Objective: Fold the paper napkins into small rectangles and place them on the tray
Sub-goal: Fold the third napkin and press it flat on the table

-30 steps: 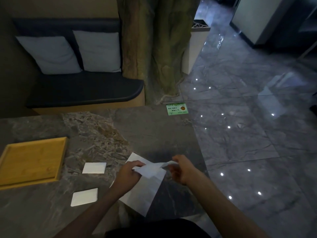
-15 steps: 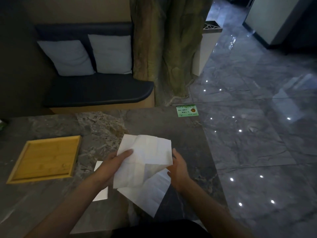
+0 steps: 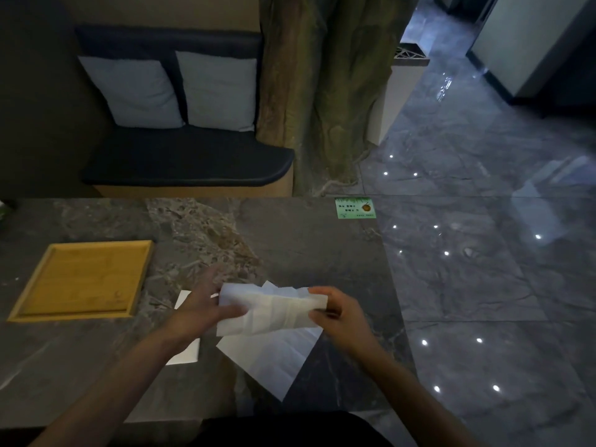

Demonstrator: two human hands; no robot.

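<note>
1. The left hand (image 3: 201, 306) held the left end of a white paper napkin (image 3: 269, 309) above the stone table (image 3: 306, 246), its thumb lying across the near face of the paper and its fingers behind it; whether those fingers were spread or together could not be told
2. The right hand (image 3: 338, 312) pinched the napkin's right end, thumb on top and curled fingers beneath, near the upper right corner
3. The held napkin was folded into a wide strip with several vertical creases showing, stretched roughly level between the two hands
4. An unfolded napkin sheet (image 3: 274, 359) lay flat on the table directly below the held one, one corner pointing toward the person
5. A small folded napkin (image 3: 190, 351) lay on the table under the left forearm, just beside the flat sheet's left edge
6. Another folded piece (image 3: 182, 300) showed partly behind the left hand, farther from the person
7. The bamboo tray (image 3: 134, 282) sat on the table's left side, well apart from the held napkin, and no napkin lay on it
8. A green card (image 3: 354, 208) rested at the table's far right corner
9. Beyond the table stood a dark bench (image 3: 180, 162) with two grey cushions (image 3: 135, 91) beside a tree trunk (image 3: 322, 91), and a glossy tiled floor (image 3: 483, 253) spread to the right
</note>
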